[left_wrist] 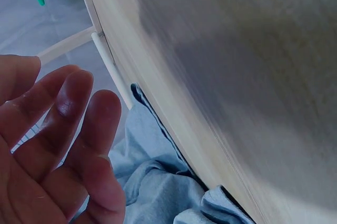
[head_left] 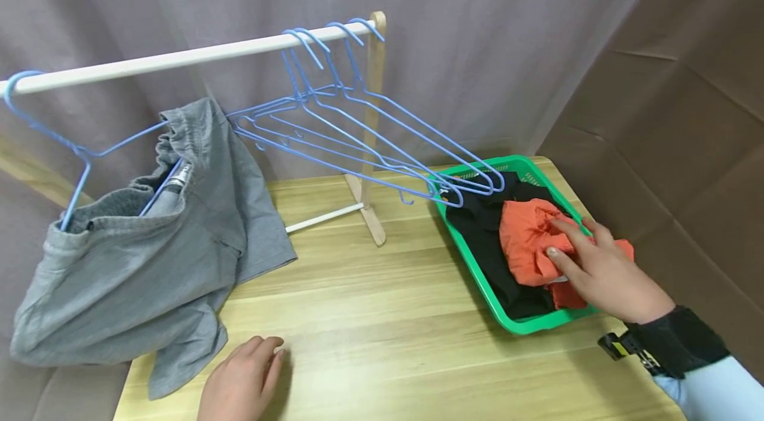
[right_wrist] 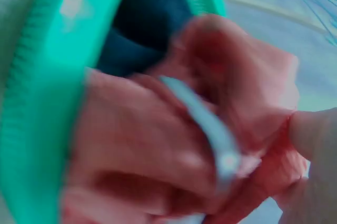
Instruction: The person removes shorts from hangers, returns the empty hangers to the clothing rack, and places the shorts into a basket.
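My right hand point(head_left: 603, 268) is over a bunched orange garment point(head_left: 531, 242) in the green basket point(head_left: 471, 268), its thumb and fingers pinching the cloth. Blur softens the folds of the orange cloth point(right_wrist: 137, 134) in the right wrist view, where a pale strip crosses it and only part of the hand shows at the right. A black garment point(head_left: 489, 268) lies under the orange one. My left hand point(head_left: 245, 374) is low over the table's front, loosely curled with nothing in it. Grey shorts point(head_left: 155, 275) hang nearby on a blue hanger point(head_left: 83, 152).
A white rail point(head_left: 179, 61) on a wooden stand point(head_left: 375, 76) carries several bare blue hangers point(head_left: 382, 116) near its right end. Their lower corners reach over the basket's back left. Grey curtain point(head_left: 477, 23) stands behind the wooden table point(head_left: 382, 341), a brown panel point(head_left: 686, 122) at right.
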The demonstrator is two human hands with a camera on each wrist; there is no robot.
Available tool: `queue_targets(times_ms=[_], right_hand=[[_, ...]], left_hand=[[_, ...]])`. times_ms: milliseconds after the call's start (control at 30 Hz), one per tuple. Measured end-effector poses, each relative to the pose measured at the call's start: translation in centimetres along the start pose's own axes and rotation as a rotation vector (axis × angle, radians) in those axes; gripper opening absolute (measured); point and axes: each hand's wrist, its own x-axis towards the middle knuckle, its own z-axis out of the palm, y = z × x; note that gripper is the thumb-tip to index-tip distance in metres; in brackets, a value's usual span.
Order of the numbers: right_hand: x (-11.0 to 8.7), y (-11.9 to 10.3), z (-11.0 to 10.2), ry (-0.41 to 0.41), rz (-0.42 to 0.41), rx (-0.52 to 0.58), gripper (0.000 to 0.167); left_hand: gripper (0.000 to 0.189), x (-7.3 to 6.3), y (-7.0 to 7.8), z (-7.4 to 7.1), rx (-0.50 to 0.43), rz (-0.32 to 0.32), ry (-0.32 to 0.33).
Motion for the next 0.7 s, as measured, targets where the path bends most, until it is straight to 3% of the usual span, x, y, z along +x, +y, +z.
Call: queue_targets(times_ms=[200,333,433,533,700], right_hand=[[1.3,1.5,1.9,-0.122,-0.034,-0.108,0.051],[3.0,2.8,2.4,-0.218,-0.077,-0.131,0.057],[4.2,3.3,2.5,-0.314,-0.081,-0.147,0.076],[5.1,3.8,3.0,-0.373,-0.075,-0.173,0.076],[5.6,4.3,4.5,-0.440,-0.053,-0.206,0.055]], left_hand=[[0.016,-0.1,0.0,0.0,0.000,-0.020,-0.010],[0.016,-0.1,0.1,-0.2,0.003,-0.025,-0.004],[0.015,-0.2,0.2,-0.2,0.004,-0.030,-0.003],[0.016,-0.3,0.3,-0.1,0.006,-0.030,-0.004],[0.016,-0.1,0.3,0.0,0.003,-0.007,0.022]])
